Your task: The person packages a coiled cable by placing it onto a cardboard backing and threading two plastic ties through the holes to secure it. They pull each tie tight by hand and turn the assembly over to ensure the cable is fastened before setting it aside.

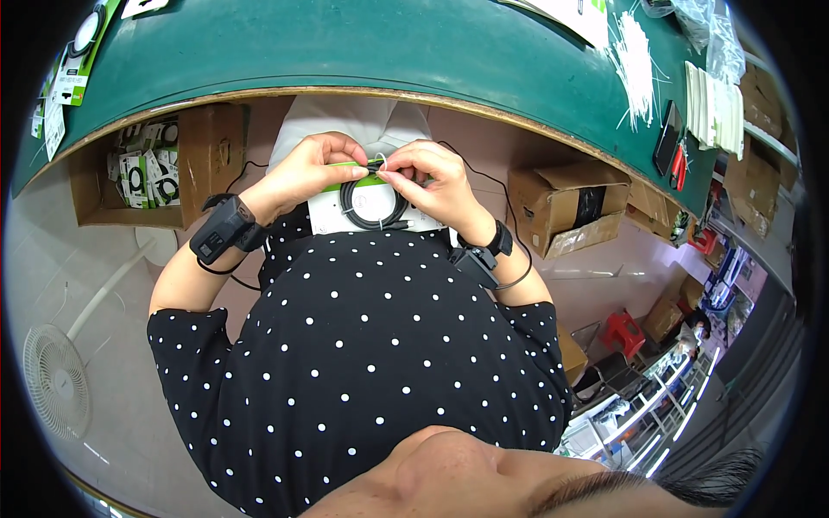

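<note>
Black cable [401, 207] sits coiled against the card [325, 214], left hand [315, 164] pinching its top edge, right hand's [436, 177] grip closed on the white tie [382, 161] there, fastening apparently unfinished!

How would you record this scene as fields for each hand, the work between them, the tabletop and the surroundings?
Left hand: thumb and fingers at the coil's top
Right hand: fingertips at a white tie
Between hands: coiled black cable on a white-and-green card
Green tabletop: white tie bundle, red-handled tool
Person's left: cardboard box of packaged cables, white fan
Person's right: red stool
</note>
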Available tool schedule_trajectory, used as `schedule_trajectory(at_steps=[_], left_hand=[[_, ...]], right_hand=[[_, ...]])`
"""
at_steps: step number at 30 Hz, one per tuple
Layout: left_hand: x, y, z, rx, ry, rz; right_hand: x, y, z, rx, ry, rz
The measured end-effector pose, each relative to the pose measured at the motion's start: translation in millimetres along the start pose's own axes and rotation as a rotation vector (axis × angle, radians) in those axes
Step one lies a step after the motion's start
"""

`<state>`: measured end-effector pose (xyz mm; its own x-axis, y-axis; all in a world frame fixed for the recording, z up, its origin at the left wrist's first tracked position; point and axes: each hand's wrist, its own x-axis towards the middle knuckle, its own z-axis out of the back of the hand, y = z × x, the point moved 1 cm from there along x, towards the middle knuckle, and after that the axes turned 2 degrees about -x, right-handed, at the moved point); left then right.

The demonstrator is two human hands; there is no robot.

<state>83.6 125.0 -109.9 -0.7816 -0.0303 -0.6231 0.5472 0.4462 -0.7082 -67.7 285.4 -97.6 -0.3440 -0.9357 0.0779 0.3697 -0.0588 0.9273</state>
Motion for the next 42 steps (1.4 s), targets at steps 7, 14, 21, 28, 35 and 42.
schedule_trajectory(at_steps=[7,14,21,28,35,42], left_hand=[[-0.6,-0.3,0.1,-0.005,-0.028,0.015],[0.1,2.2,0.0,-0.029,-0.038,0.009],[3.4,7.7,2.9,-0.02,-0.031,0.017],[2.9,6.1,2.1,-0.025,-0.032,0.002],[2.4,9.5,1.7,-0.04,-0.038,-0.004],[0.6,3.5,0.3,-0.038,-0.02,0.0]], right_hand=[[1.4,0.8,1.6,-0.042,0.002,0.068],[2.0,-0.1,0.6,-0.106,-0.007,0.138],[1.0,-2.3,-1.9,-0.163,-0.026,0.235],[1.5,4.5,0.3,-0.229,0.024,0.239],[0.9,3.7,-6.7,-0.352,0.079,0.179],[5.0,10.1,-4.2,-0.347,0.082,0.196]])
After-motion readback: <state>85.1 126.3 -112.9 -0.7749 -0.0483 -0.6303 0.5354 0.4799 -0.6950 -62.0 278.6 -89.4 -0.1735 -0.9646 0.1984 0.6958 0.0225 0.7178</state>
